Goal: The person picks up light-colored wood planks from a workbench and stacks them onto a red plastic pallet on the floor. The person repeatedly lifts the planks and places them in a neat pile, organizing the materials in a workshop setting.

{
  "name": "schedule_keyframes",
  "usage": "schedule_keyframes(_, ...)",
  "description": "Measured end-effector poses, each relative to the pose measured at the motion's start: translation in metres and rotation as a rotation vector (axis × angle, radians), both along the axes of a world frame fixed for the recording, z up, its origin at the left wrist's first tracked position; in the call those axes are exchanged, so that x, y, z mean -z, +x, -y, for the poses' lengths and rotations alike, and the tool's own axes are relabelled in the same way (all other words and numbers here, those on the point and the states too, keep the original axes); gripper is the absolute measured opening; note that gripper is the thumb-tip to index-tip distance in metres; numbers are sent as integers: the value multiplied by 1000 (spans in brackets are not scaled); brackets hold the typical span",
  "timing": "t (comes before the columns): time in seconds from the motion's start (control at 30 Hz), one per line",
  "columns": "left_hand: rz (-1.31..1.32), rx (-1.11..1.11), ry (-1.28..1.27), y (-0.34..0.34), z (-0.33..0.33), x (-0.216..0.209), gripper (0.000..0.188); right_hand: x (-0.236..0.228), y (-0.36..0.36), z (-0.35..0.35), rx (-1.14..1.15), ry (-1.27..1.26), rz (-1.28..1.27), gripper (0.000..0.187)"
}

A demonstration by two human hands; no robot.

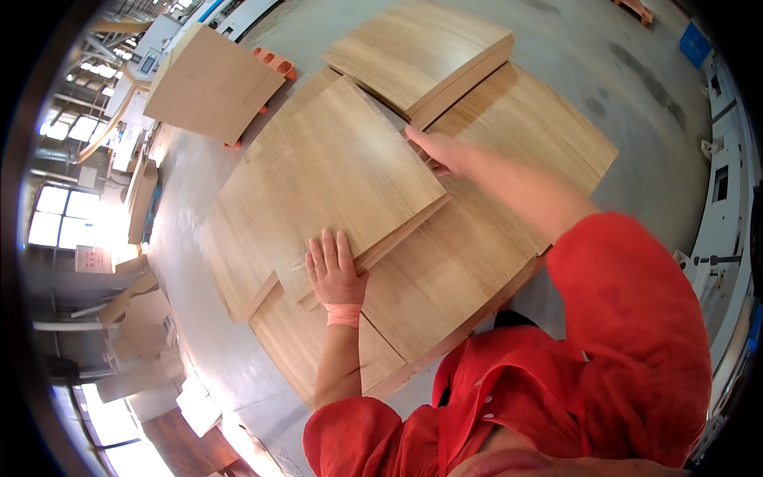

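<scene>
Several wood-grain panels lie in stacks before me. My left hand (336,272) rests on the near corner of a panel (342,167) on the middle stack, its fingers stretched out flat on the top face. A pink band circles that wrist. At the right edge of the same stack is my right hand (437,151), with its thumb stretched along the edge and the other fingers bent down at its side, partly hidden. Lower panels (445,270) lie beneath and to the right. A thicker stack (421,48) stands at the far side, close beyond my right hand.
Back left, a big stack of brown boards (214,83) stands by an orange pallet (274,62). Pale machinery (719,183) lines the right side, with a blue box (695,45) at the far right. Board offcuts (143,318) lean at left. Grey floor (628,71) surrounds the panels.
</scene>
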State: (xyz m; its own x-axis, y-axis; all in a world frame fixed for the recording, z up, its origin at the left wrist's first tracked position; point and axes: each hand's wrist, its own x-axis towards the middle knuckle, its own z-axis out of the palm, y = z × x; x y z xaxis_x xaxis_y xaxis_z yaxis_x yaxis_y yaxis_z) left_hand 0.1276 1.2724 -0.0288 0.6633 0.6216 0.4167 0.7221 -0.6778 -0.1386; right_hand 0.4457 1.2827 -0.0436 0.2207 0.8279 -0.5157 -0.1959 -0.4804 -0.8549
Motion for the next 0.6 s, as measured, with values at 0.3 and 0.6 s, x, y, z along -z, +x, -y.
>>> schedule_keyframes(0.3, -128, -139, -15, 27, -44, -14, 94, 61, 4, 125, -35, 512, 1396, 19)
schedule_keyframes(0.6, -151, -202, -24, 66, -99, -16, 97, 65, 9, 119, -15, 465, 1449, 20)
